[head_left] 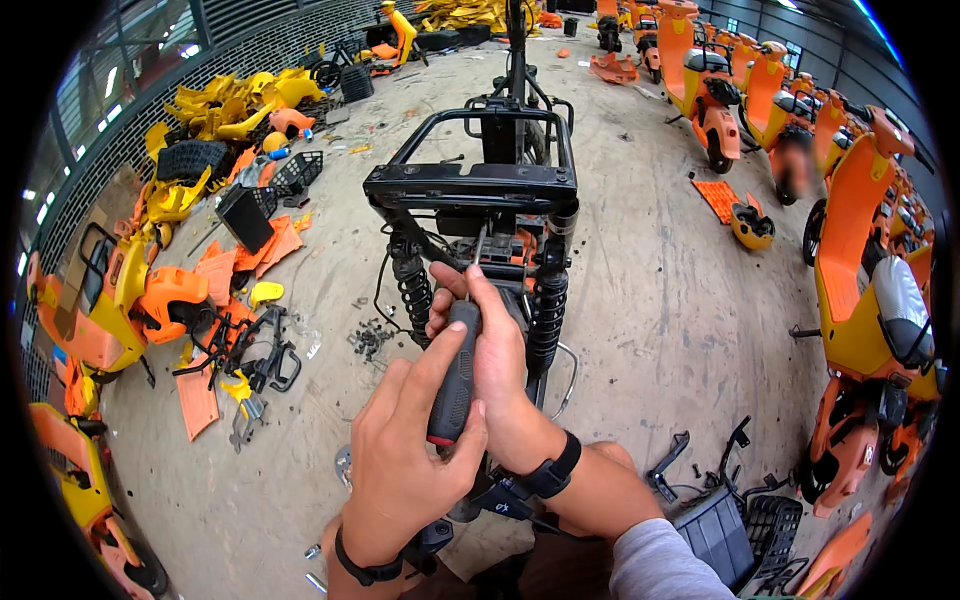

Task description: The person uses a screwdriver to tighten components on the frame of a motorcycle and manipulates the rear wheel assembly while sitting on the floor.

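A screwdriver [455,388] with a dark grey handle and red end points away from me, its thin shaft reaching into the stripped black scooter frame [480,187]. My left hand [398,440] is closed round the handle's near part, thumb and fingers on either side. My right hand [497,350] grips the front of the handle, fingertips at the shaft. Where the tip ends is hard to make out among the dark parts under the frame's crossbar. A black coil spring shock absorber [411,285] stands left of my hands, and another [546,310] stands right.
Loose orange panels [200,400] and black brackets [270,350] litter the floor at left, near a yellow panel heap [225,110]. Small dark screws [372,338] lie beside the frame. Orange-yellow scooters [850,270] line the right. A black crate [715,535] sits at lower right.
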Motion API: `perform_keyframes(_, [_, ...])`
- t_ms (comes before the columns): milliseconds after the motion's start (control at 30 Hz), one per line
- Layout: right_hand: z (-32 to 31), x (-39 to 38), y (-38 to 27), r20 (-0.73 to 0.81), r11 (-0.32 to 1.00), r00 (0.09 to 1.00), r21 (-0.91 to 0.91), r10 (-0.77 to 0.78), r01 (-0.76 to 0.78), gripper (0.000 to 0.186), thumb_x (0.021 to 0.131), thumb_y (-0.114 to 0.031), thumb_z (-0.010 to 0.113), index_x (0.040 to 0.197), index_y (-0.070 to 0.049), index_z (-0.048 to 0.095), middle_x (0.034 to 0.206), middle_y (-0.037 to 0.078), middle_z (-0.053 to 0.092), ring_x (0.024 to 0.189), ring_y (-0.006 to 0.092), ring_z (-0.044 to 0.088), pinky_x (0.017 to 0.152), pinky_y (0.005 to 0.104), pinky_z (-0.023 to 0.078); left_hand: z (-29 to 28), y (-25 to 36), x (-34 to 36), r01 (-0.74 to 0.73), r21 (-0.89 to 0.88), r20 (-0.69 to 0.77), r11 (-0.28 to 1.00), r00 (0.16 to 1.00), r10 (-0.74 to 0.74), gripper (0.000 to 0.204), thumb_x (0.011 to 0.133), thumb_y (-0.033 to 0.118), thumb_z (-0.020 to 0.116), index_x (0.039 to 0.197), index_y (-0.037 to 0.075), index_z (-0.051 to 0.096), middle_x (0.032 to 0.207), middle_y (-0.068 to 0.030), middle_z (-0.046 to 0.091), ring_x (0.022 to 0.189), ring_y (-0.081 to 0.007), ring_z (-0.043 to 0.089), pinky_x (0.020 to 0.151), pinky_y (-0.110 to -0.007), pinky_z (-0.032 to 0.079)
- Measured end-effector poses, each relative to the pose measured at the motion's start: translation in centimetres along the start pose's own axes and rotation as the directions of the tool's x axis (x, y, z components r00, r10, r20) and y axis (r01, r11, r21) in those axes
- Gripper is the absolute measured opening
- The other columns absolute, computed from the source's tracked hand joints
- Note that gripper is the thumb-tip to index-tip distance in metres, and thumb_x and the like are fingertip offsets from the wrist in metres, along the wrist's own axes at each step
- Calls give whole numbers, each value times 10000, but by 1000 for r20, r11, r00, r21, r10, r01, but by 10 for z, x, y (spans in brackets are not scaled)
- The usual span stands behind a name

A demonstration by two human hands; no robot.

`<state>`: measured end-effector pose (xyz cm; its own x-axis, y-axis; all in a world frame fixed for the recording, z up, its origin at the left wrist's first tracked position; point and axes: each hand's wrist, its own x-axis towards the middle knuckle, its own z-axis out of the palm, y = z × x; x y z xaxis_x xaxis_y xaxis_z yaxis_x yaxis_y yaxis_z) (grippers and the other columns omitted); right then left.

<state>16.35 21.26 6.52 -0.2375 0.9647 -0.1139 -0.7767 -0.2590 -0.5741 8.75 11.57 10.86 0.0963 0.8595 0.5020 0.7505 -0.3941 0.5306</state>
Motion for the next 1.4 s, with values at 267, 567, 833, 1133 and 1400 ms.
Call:
perform_keyframes(267, [-5, 7, 2, 65, 988, 997, 140, 52, -60, 432, 991, -364, 457, 1140, 4, 627, 807, -13, 564, 675, 74, 512, 623, 203, 423, 3, 12, -1, 327, -204, 104, 923, 944, -312, 587, 834, 167, 628, 1362, 30, 409, 1100, -218, 620, 836, -298, 681, 719, -352, 511])
perform_keyframes(567, [0, 0, 3, -7, 999, 999, -12, -39, 39, 401, 980, -360, 508, 1144, -11, 615, 809, -10, 564, 656, 56, 503, 596, 196, 415, 4, -3, -4, 52, 92, 49, 994, 997, -57, 576, 859, 146, 606, 1372, 9, 382, 1030, -230, 612, 767, -371, 655, 614, -428, 512])
perform_keyframes(833, [1, 1, 1, -10, 998, 1000, 55, 7, -6, 404, 980, -354, 508, 1161, -6, 602, 794, -9, 568, 611, 52, 460, 537, 196, 386, 5, 17, 0, 451, -278, -8, 848, 882, -472, 608, 821, 111, 633, 1367, 19, 381, 766, -92, 596, 710, -151, 590, 654, -266, 458])
perform_keyframes(1133, [6, -3, -9, 19, 997, 997, 29, 71, -71, 383, 978, -363, 509, 1114, -18, 604, 877, 57, 645, 683, 79, 535, 586, 207, 444, 1, 4, -3, 241, -59, -120, 969, 962, -247, 595, 818, 135, 666, 1340, 12, 410, 909, -166, 583, 771, -318, 607, 656, -351, 479])
perform_keyframes(1400, [9, -5, -4, 51, 987, 996, 142, 70, -77, 406, 979, -360, 513, 1139, 6, 583, 902, 81, 650, 779, 108, 556, 702, 242, 469, 5, -3, -3, 219, -192, -102, 957, 965, -241, 549, 865, 143, 626, 1350, 13, 404, 1005, -229, 622, 792, -385, 658, 705, -389, 520])
